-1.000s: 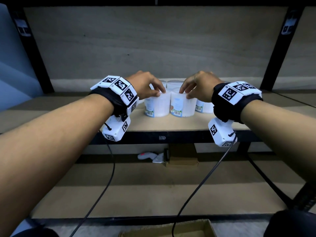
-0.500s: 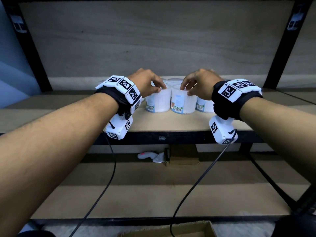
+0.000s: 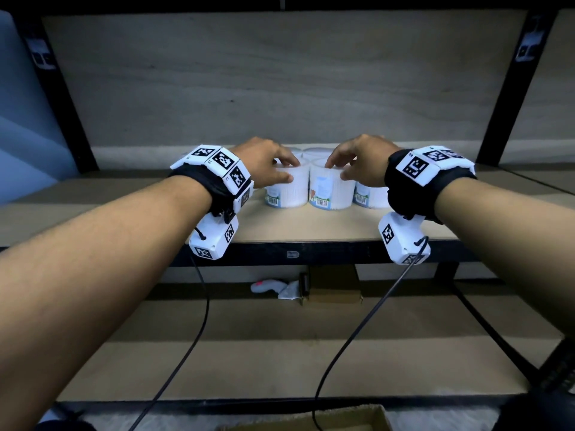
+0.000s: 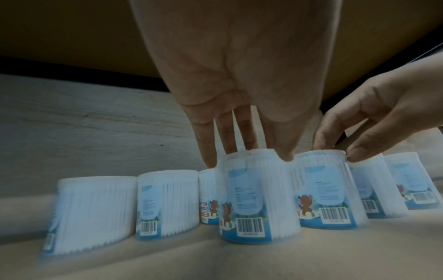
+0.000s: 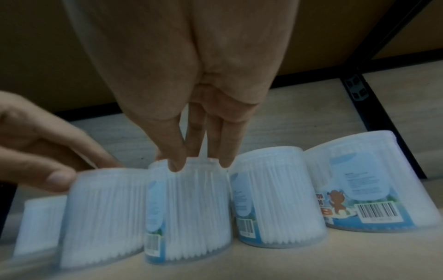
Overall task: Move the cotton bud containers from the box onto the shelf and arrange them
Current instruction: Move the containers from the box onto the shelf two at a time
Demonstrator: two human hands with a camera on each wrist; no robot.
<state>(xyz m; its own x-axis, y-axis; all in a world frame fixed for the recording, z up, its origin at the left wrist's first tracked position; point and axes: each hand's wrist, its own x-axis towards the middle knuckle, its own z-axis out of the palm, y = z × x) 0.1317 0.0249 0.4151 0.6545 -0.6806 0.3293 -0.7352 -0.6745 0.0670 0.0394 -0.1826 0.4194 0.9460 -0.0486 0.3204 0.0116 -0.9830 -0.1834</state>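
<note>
A: Where are the tubs now?

B: On the shelf (image 3: 311, 227), standing close together. The left hand (image 3: 264, 163) pinches the lid rim of one tub (image 3: 287, 189); the right hand (image 3: 362, 161) grips its neighbour (image 3: 331, 191) the same way.

A: Tricky to handle?

B: Probably not. They look light, stiff and smooth, so likely to slide or tip. Take them around the lid edge, fingers (image 4: 285, 151) spread.

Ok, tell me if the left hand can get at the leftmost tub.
Probably yes: the leftmost tub stands free on the shelf, with nothing before it. But the left hand grips a front tub and must let go first.
</note>
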